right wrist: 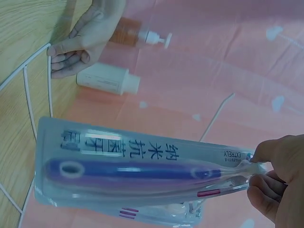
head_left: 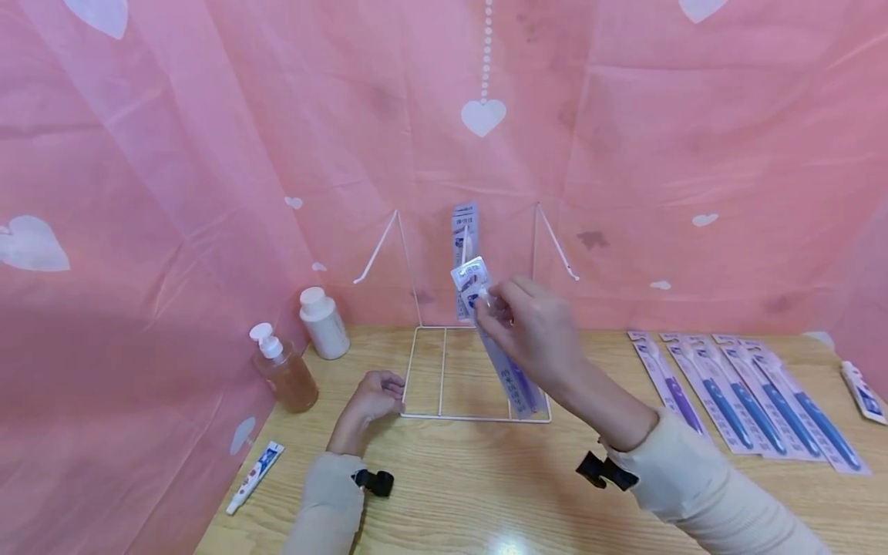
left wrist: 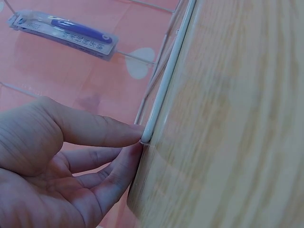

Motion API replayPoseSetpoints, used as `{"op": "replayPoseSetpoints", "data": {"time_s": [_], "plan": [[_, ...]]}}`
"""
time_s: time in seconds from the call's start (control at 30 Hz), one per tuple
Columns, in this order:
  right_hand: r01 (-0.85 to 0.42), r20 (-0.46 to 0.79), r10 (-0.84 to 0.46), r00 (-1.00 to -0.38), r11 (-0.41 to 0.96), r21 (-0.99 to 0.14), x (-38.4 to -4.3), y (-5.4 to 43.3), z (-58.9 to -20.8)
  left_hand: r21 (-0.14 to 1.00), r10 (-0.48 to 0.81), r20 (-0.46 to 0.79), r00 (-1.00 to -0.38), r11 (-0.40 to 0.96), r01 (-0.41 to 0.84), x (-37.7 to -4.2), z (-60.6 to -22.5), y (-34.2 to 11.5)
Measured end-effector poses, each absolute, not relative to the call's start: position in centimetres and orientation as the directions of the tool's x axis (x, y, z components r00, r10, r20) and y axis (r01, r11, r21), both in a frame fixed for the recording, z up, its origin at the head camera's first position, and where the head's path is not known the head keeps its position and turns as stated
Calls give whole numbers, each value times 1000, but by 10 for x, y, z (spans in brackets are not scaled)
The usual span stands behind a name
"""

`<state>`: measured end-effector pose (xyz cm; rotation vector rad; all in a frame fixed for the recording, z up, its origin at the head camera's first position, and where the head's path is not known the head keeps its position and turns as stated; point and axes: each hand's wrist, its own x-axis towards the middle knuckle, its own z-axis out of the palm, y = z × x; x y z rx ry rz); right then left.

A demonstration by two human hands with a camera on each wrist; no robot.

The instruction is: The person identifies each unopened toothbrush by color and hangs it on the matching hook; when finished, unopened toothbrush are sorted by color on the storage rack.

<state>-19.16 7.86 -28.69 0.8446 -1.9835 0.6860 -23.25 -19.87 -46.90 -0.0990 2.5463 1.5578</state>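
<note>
A white wire display rack (head_left: pixel 477 418) stands on the table with hooks reaching forward. My left hand (head_left: pixel 375 395) pinches the front left corner of its base, thumb against the wire (left wrist: pixel 159 102) in the left wrist view. My right hand (head_left: pixel 537 331) holds a packaged toothbrush (right wrist: pixel 133 171) with a purple handle by its top end, in front of the rack's middle hook. Behind it, at least one more packaged toothbrush (head_left: pixel 466 218) hangs on that hook. The held pack hides part of the hanging one.
Several packaged toothbrushes (head_left: pixel 742 397) with blue or purple handles lie at right, near a toothpaste tube (head_left: pixel 863 393). At left stand a pump bottle (head_left: pixel 287 378) and a white bottle (head_left: pixel 324 324); another toothpaste tube (head_left: pixel 255 478) lies in front. A pink curtain (head_left: pixel 388 116) hangs behind.
</note>
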Motion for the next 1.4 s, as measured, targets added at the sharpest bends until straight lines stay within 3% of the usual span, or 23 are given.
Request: {"op": "replayPoseSetpoints", "data": {"time_s": [0.17, 0.63, 1.1, 1.4], "plan": [[-774, 860, -309, -406, 617, -144, -193, 74, -286, 882, 29, -162, -986, 453, -132, -232, -469, -199], [-731, 819, -300, -489, 653, -197, -204, 63, -294, 885, 37, -168, -985, 447, -134, -235, -468, -199], [-612, 663, -209, -719, 644, -460, -239, 55, -291, 885, 40, -159, -986, 449, -125, -234, -470, -199], [-510, 596, -135, -791, 682, -523, -277, 47, -285, 881, 40, -164, -986, 455, -128, -233, -470, -201]]}}
